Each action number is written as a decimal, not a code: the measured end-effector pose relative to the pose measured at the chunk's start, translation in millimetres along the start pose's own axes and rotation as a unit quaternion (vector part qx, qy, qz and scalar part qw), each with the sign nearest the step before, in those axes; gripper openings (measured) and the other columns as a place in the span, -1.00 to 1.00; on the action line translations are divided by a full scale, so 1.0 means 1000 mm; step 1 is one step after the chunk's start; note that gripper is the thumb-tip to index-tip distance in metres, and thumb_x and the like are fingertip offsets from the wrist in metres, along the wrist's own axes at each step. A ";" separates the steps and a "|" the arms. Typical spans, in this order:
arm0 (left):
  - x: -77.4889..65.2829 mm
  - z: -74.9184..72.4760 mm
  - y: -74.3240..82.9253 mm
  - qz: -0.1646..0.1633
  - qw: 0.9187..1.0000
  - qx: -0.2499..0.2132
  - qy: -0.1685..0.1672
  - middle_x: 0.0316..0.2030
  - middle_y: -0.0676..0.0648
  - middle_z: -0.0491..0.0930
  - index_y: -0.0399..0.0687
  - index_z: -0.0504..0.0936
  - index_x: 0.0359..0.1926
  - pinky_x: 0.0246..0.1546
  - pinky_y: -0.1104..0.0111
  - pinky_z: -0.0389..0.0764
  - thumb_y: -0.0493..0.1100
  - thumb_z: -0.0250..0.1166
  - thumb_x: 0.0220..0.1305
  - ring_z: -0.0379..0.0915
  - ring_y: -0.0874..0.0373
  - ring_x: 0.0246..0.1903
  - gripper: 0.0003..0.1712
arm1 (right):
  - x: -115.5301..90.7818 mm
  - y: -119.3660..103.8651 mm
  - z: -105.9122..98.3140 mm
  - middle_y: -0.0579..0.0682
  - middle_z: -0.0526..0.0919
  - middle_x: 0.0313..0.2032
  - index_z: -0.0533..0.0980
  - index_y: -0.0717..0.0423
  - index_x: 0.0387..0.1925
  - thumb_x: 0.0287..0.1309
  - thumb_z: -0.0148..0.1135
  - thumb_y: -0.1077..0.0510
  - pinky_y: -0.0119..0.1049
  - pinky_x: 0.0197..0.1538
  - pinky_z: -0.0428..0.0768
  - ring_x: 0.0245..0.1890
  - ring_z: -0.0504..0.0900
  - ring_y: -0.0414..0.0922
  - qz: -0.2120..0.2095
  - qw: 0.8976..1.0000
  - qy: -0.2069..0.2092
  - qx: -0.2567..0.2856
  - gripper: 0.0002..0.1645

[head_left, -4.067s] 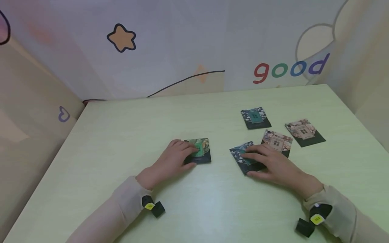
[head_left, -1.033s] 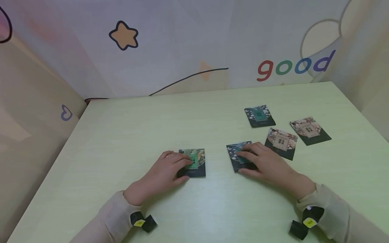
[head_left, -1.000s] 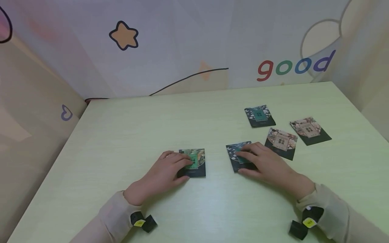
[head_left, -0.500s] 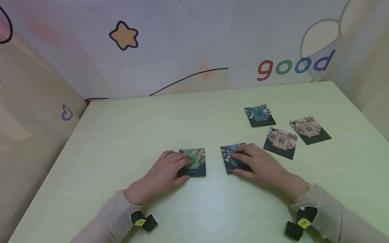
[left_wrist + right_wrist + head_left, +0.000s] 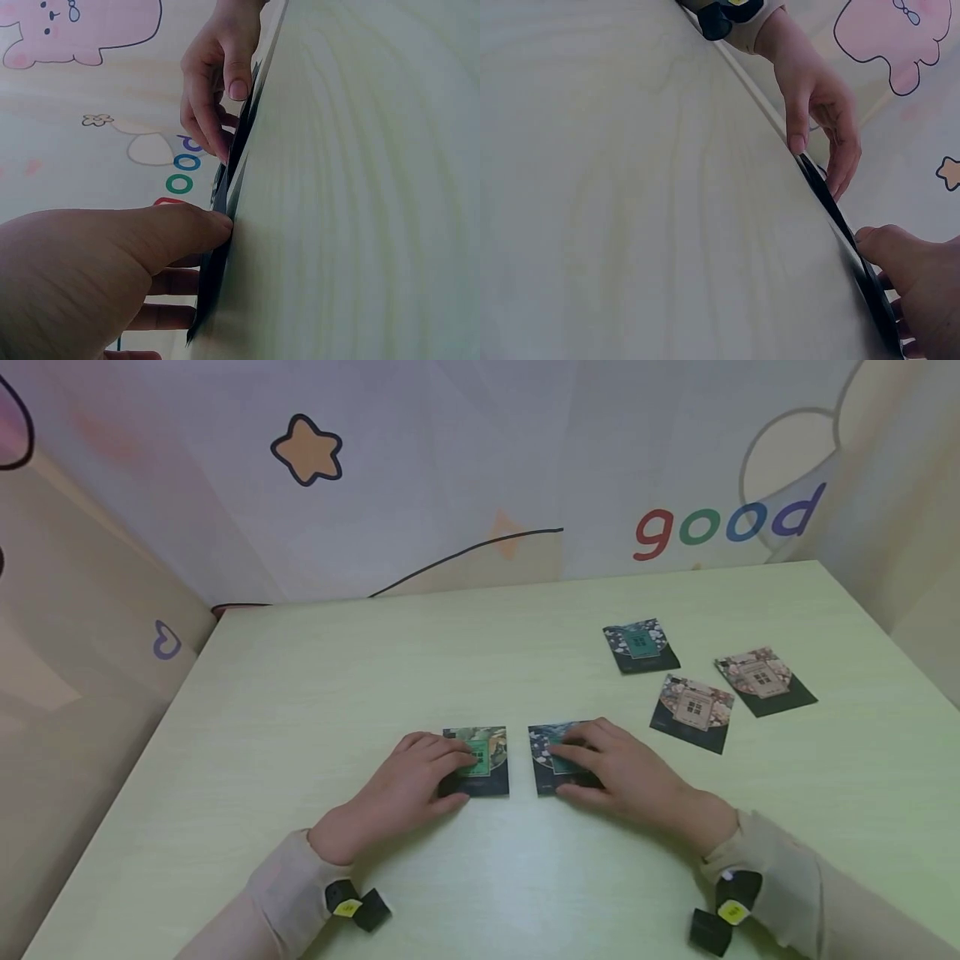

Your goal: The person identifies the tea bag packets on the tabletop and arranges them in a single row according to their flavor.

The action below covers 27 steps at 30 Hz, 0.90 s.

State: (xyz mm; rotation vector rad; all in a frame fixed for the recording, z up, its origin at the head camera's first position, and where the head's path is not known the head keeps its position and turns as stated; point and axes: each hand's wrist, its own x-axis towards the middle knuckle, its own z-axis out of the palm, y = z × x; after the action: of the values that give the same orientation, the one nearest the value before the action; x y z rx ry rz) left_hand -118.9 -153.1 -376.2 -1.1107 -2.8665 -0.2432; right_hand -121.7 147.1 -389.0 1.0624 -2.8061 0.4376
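My left hand (image 5: 401, 789) rests its fingertips on a flat square packet with a green label (image 5: 491, 783), its thumb at the near edge. Just to the right, my right hand (image 5: 630, 775) presses its fingers on a blue flowered packet with a teal label (image 5: 542, 768). A narrow gap parts these two packets, which lie almost in line, and the hands hide part of each. In the left wrist view, the thumb (image 5: 196, 231) touches the edge of the dark packet (image 5: 214, 281). The right wrist view shows the other thumb (image 5: 885, 244) at its packet's edge (image 5: 877, 300).
At the right lie a second blue packet with a teal label (image 5: 641, 645) and two packets with pinkish labels, one nearer (image 5: 692, 714) and one farther right (image 5: 765, 682). All lie flat on the pale green table (image 5: 337, 677). A printed cloth wall (image 5: 450, 468) rises behind.
My right hand has slid the blue packet left and squared it beside the green-labelled one, away from the pinkish ones. My left hand drew its packet nearer earlier, then stayed put.
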 end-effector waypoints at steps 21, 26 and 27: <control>0.001 -0.001 0.001 0.003 1.000 0.001 0.005 0.08 0.03 0.59 0.01 0.60 0.08 0.22 0.11 0.37 0.05 0.35 0.18 0.47 0.06 0.11 -0.54 | 0.013 -0.013 0.006 0.03 0.55 0.06 0.53 0.05 0.16 0.13 0.23 -0.25 -0.13 0.17 0.50 0.05 0.48 -0.06 -0.018 1.000 -0.001 -0.006 -0.34; 0.001 -0.001 0.000 0.001 1.000 -0.002 0.003 0.08 0.03 0.59 0.01 0.60 0.08 0.22 0.10 0.37 0.05 0.35 0.18 0.47 0.06 0.12 -0.53 | 0.015 -0.015 0.007 0.04 0.55 0.07 0.53 0.05 0.16 0.14 0.22 -0.24 -0.13 0.18 0.49 0.06 0.48 -0.05 -0.020 1.000 -0.007 -0.005 -0.34; 0.001 -0.001 0.000 0.001 1.000 -0.002 0.002 0.08 0.03 0.59 0.01 0.60 0.08 0.22 0.10 0.37 0.06 0.35 0.18 0.47 0.06 0.12 -0.53 | 0.016 -0.015 0.008 0.04 0.55 0.07 0.53 0.05 0.16 0.15 0.22 -0.24 -0.13 0.19 0.49 0.06 0.48 -0.05 -0.021 1.000 -0.008 -0.006 -0.35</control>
State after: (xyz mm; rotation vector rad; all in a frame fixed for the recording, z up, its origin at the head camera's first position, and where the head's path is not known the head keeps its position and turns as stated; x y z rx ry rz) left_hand -119.5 -152.3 -375.0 -1.1122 -2.8629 -0.2518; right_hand -123.8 124.3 -389.7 1.1253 -2.7900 0.4098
